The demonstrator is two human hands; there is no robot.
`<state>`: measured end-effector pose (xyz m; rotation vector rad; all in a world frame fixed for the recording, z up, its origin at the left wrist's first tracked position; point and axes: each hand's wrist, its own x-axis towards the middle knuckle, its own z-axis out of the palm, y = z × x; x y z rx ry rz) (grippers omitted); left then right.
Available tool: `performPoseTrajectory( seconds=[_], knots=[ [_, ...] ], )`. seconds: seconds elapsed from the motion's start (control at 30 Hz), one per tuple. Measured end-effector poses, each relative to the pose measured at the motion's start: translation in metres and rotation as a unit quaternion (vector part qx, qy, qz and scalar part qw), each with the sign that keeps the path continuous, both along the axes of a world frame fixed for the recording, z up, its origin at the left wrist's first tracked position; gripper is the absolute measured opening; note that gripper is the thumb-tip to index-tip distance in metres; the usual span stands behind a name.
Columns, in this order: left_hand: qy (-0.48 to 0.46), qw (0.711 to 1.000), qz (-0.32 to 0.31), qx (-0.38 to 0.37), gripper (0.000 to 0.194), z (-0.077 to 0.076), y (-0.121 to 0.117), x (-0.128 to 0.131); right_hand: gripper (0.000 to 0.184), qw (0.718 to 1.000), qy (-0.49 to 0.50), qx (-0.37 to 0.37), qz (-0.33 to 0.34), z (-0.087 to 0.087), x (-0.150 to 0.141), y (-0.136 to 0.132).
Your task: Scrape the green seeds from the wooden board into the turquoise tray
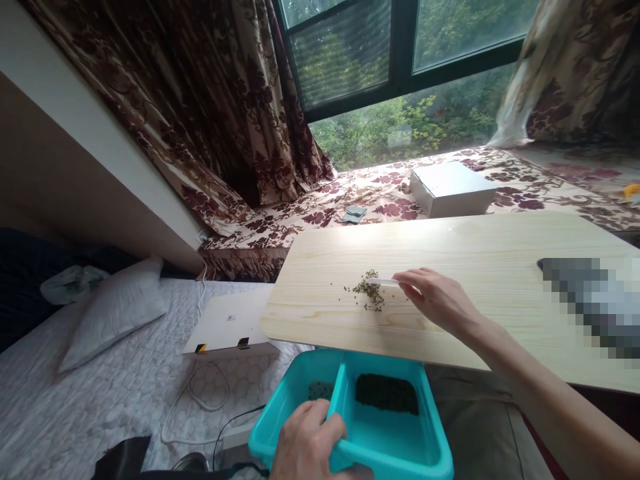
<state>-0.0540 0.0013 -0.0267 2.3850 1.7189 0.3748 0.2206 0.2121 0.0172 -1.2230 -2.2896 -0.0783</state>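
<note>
My right hand (435, 297) reaches in over the table, its fingers closed on a thin whitish strip (384, 282). The strip's far end touches a small heap of greenish bean-like grains (371, 291), with several loose ones scattered round it. Below the table's near edge is a turquoise two-compartment bin (440, 440). My left hand (310, 437) is closed over its middle divider near the front. A dark heap of grains (387, 394) lies in the right compartment. A smaller scatter of grains (319, 391) lies in the left one, partly hidden by my hand.
The light wooden table (310, 267) carries a pixelated dark object (595, 303) at its right. Beyond it, a white box (453, 183) and a grey-green cloth (355, 213) sit on the flowered window seat. Another white box (233, 327), cables and a pillow (117, 310) lie on the bed.
</note>
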Motion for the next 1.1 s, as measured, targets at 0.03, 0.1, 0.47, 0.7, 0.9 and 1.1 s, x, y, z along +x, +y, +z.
performPoseTrajectory(
  seconds=[0.03,0.1,0.47,0.7,0.9,1.1],
  knots=[
    [0.002,1.0,-0.004,0.0,0.048,-0.001,0.0,-0.001,0.028,1.0,-0.001,0.0,0.007,0.0,0.001,-0.002],
    [0.003,1.0,-0.005,0.002,0.048,-0.001,0.001,-0.001,0.028,1.0,-0.003,0.0,0.02,0.0,0.003,-0.009],
    [-0.006,1.0,-0.006,0.011,0.045,0.001,0.01,0.011,0.031,0.998,-0.011,-0.005,0.063,0.009,0.018,-0.043],
    [0.011,0.999,-0.042,0.019,0.042,0.001,0.015,0.011,0.032,0.998,-0.008,-0.007,0.062,0.015,0.021,-0.055],
    [0.0,0.998,-0.052,0.029,0.043,0.001,0.015,0.013,0.03,0.999,-0.011,-0.007,0.049,0.013,0.019,-0.052],
    [-0.021,0.999,-0.034,0.037,0.047,0.01,0.017,0.023,0.03,0.996,0.004,-0.028,0.079,0.017,0.029,-0.063]
  ],
)
